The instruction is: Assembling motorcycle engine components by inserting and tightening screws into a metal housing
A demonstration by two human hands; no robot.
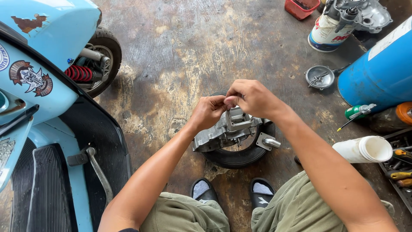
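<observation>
A grey metal engine casing rests on a small black tyre on the stained concrete floor, just beyond my feet. My left hand and my right hand meet above the casing's square top opening, fingertips pinched together on something too small to make out. A short chrome pipe stub sticks out at the casing's right side.
A light-blue scooter with a red spring fills the left. On the right lie a blue cylinder, a white cup, a green spray can, a tool tray and a round metal cover. A paint can holds another casing.
</observation>
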